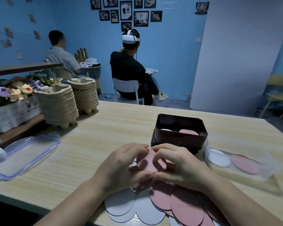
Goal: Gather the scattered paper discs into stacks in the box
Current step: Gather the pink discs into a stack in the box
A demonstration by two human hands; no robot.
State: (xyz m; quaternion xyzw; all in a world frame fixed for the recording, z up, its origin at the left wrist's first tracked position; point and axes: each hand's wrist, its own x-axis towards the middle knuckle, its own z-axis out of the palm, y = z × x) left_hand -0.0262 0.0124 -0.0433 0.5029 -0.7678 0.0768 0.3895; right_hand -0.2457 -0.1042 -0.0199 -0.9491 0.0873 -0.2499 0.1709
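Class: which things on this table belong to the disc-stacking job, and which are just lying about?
Job: left hand, right hand, held pink discs, loose discs at the near edge, dark box.
Lying about: clear lid, pulp tray stacks, flower crate.

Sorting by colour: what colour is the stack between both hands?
Pink stack; head view shows it best.

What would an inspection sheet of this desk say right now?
Surface: wood-grain table, pale.
Job's things: dark box holds white and pink discs; loose discs lie at the near edge.
Clutter: clear lid, pulp tray stacks, flower box, clear tub with discs.
Hands: left hand and right hand pinch a pink disc stack together.
Cables: headset cable on a seated person behind.
Surroundings: blue wall, framed pictures, two seated people.
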